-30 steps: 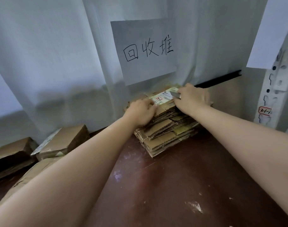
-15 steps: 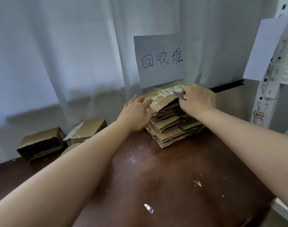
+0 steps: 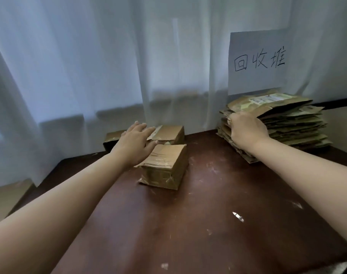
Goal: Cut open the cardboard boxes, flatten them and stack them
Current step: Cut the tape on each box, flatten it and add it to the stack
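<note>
With the left hand [image 3: 136, 143] flat and open over the far sealed box [image 3: 168, 133], take the near box [image 3: 164, 166] squarely, while the right hand [image 3: 246, 128], apparently curled on something unseen, steadies the far-right flattened stack [image 3: 291, 123].

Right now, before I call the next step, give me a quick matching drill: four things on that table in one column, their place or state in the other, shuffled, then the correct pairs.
Things:
1. left hand
2. right hand
3. paper sign
4. nearest taped box

Places or states:
A. hangs on the curtain above the stack
B. rests at the left edge of the flattened cardboard stack
C. sits unopened toward the table's middle
D. fingers straight, reaching over the uncut boxes

Pairs: 1-D, 2-B, 3-A, 4-C
</note>
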The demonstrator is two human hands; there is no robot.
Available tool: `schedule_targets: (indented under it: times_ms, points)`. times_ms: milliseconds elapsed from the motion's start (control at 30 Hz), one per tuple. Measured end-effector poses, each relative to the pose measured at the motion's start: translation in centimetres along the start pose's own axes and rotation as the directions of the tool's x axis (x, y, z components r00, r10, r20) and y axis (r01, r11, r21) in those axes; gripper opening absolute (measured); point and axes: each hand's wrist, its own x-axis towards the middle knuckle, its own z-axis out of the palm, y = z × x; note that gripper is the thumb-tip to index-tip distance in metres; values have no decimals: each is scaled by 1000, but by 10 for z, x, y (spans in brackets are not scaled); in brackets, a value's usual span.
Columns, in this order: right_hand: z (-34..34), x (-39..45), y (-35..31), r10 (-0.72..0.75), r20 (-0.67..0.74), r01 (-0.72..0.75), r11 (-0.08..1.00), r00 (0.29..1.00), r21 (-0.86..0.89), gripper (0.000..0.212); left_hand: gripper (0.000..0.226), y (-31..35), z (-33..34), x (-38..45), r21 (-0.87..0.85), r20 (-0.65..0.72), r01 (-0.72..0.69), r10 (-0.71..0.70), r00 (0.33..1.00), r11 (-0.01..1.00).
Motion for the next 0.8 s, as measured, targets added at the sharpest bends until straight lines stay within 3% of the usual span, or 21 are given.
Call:
schedule_targets:
  times_ms: [167,467,567,700,800]
  points:
    - [25,-6,-48,-58,55,59,998,997,-27,19,55,-34,14,-28,-62,16,29,-28,999,998]
    - [55,-3,-89,83,89,-96,984,993,152,32,59,-56,44,-56,-228,3,55,-56,998,972]
    - [62,-3,-93,90,167,-126,967,982,221,39,71,-52,49,-59,-256,62,169,-158,985,952]
    - [78,-11,-95,30,282,-143,909,959,392,30,79,-47,61,-60,-402,196,313,-253,947,860]
    - [82,-16,-95,34,263,-154,880,964,450,20,62,-42,66,-62,-657,175,308,-259,950,688]
